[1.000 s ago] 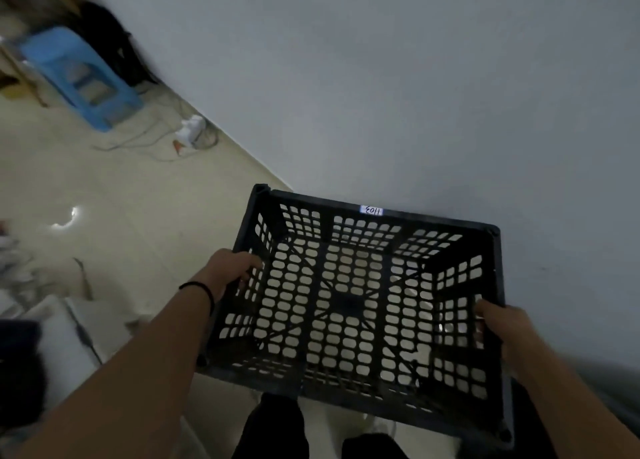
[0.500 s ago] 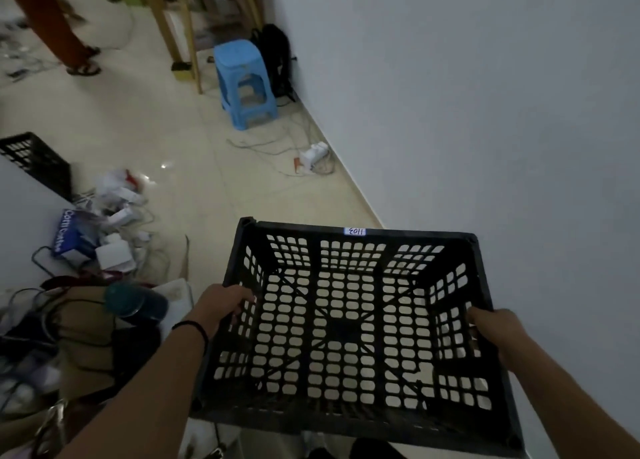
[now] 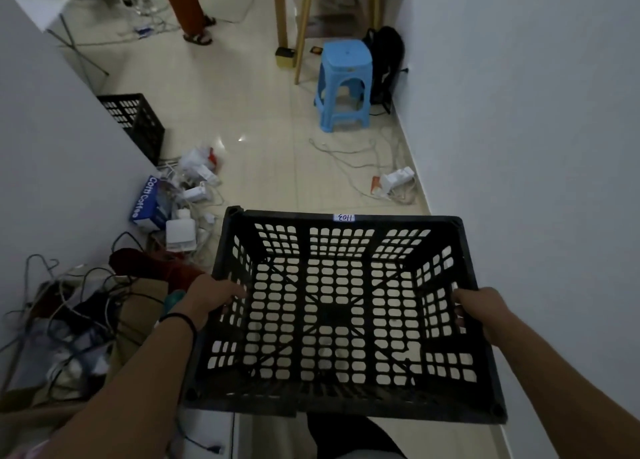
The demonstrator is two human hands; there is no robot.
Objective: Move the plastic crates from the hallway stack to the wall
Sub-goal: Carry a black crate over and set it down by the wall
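Over the last second the view has swung from a blank stretch of wall to looking down the hallway, while the crate (image 3: 341,314) has stayed level between both hands; I judge the person has turned to walk along the wall (image 3: 526,146) on the right, with the setting-down not yet begun. At the left, against the left-hand wall, lies a tangle of thin cables (image 3: 72,306), a glossy blue box (image 3: 147,200) printed with white letters, and white plugs, and farther up a second black crate (image 3: 136,122) stands on the pale, shiny tiled floor (image 3: 249,119). The left hand (image 3: 211,294), a dark band at its wrist, is clenched over the carried crate's left rim, fingers hooked inside. The crate is rigid black plastic, rectangular, its floor and walls a lattice of rounded holes crossed by diagonal ribs, with a small white label (image 3: 344,217) on the far rim; it hangs in the air, close beside the right wall. Beyond it stands a moulded blue stool (image 3: 344,84). The right hand (image 3: 479,308) grasps the right rim the same way.
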